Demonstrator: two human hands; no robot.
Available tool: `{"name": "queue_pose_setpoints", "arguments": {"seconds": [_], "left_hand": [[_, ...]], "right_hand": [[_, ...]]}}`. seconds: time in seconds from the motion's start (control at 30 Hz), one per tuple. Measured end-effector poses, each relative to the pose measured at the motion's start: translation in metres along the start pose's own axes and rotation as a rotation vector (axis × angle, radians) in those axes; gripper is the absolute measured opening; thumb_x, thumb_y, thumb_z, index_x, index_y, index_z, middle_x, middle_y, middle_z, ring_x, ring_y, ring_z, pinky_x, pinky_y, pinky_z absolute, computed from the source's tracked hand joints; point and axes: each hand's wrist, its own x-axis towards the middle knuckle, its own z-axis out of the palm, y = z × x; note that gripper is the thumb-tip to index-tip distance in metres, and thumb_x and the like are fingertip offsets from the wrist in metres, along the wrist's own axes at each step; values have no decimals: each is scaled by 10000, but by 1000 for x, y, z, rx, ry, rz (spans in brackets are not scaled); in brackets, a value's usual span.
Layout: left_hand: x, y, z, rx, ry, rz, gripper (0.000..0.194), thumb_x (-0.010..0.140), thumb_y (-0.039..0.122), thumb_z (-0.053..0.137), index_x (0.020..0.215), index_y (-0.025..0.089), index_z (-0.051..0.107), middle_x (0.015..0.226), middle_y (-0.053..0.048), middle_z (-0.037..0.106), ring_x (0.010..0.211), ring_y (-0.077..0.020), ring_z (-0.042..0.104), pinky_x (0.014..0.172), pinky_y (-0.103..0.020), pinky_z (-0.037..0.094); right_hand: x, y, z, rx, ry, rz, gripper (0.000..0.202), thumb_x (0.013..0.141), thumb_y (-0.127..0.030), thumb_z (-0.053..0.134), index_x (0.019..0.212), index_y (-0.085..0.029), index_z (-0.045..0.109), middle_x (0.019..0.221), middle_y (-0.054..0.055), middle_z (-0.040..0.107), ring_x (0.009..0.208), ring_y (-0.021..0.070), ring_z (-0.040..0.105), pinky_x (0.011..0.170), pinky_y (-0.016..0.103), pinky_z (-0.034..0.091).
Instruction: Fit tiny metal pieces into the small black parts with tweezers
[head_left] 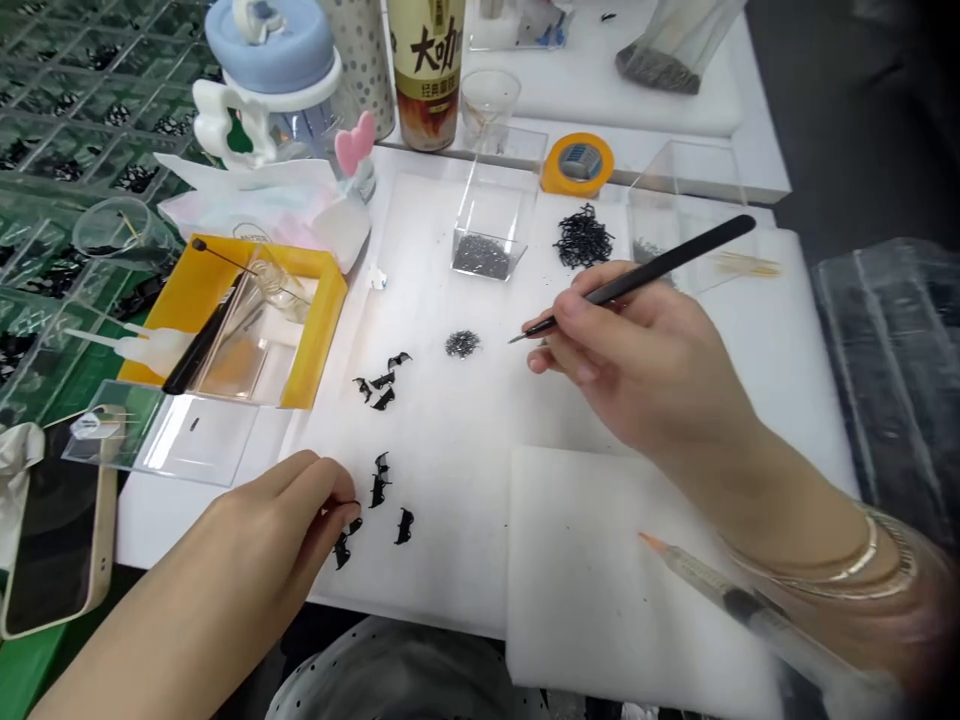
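To work well here, the slender black tool would best stay low and steady, its fine tip meeting just one bit at a time from the small heap of dark shiny bits, which lies near that tip, just beyond it to the left of the right fingers; a light touch should keep the heap from scattering. The right hand has its thumb and fingers clamped around the tool like a pen, the tip clear of the tabletop and apart from the heap. The left hand has index finger and thumb together, pinching what looks like a small black piece, mostly hidden; a firm but gentle pinch would suit something so thin. Another black piece lies just below those fingertips, a lone one is near on their right, and a loose group sits farther ahead of them. Beyond the right fingers are a tangle of black strands and, farther left, a clear box holding dark grains.
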Motion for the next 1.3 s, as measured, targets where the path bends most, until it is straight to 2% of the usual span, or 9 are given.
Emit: {"name": "queue_pose_setpoints", "arguments": {"seconds": [0.17, 0.33, 0.43, 0.63, 0.73, 0.87, 1.0, 1.1, 1.3], "left_hand": [[0, -5, 0, -35, 42, 38, 228, 928, 469, 446, 999, 296, 575, 885, -16, 702, 736, -222, 674, 638, -322, 507], [-1, -5, -10, -43, 133, 61, 226, 875, 495, 540, 1031, 345, 605, 934, 18, 709, 817, -198, 678, 713, -256, 550], [13, 10, -27, -134, 161, 86, 150, 859, 429, 587, 984, 359, 632, 950, 52, 714, 809, -149, 676, 654, -175, 531], [67, 56, -53, -598, 122, 137, 58, 795, 305, 663, 755, 274, 692, 634, 66, 689, 577, -81, 631, 500, -107, 475], [82, 62, -48, -747, 74, 97, 46, 799, 284, 681, 765, 258, 697, 576, 75, 666, 512, -52, 570, 448, -84, 420], [87, 50, -32, -919, -19, 26, 27, 816, 286, 689, 817, 276, 715, 547, 83, 643, 504, -37, 545, 454, -73, 409], [86, 38, -26, -1009, 85, -34, 154, 814, 391, 700, 962, 366, 730, 684, 85, 695, 629, -42, 601, 555, -71, 458], [86, 35, -29, -1079, 162, -48, 107, 800, 408, 710, 891, 368, 748, 714, 85, 694, 647, -44, 604, 580, -79, 471], [86, 37, -27, -1104, 168, -12, 64, 787, 398, 725, 848, 389, 741, 696, 91, 689, 619, -56, 596, 576, -110, 496]], "right_hand": [[-1, 5, 2, -365, -32, -80, 131, 805, -174, 688, 819, -189, 559, 755, -14, 637, 543, 98, 646, 420, 197, 497], [4, 12, 2, -446, -82, -29, 88, 827, -162, 644, 803, -174, 560, 787, -1, 654, 587, 114, 686, 416, 175, 472], [7, 14, 1, -470, -92, -13, 86, 827, -162, 647, 811, -168, 563, 737, -13, 639, 578, 115, 691, 432, 167, 471], [10, 12, 2, -493, -66, 48, 100, 840, -175, 648, 822, -158, 551, 727, -14, 631, 558, 110, 691, 419, 149, 447], [11, 11, 3, -486, -50, 65, 115, 832, -180, 661, 815, -157, 549, 714, -22, 616, 548, 106, 683, 400, 147, 437], [12, 8, 4, -480, -55, 96, 117, 835, -188, 660, 818, -158, 549, 688, -33, 606, 517, 104, 671, 389, 160, 427], [14, 7, 3, -479, -39, 137, 131, 835, -200, 667, 818, -166, 542, 677, -34, 602, 507, 92, 654, 392, 165, 424], [14, 7, 2, -483, -38, 142, 133, 836, -212, 670, 813, -175, 544, 667, -31, 604, 502, 92, 641, 384, 173, 415], [13, 9, 1, -498, -55, 125, 123, 836, -231, 675, 824, -182, 563, 681, -22, 612, 485, 82, 609, 386, 188, 421]]}}
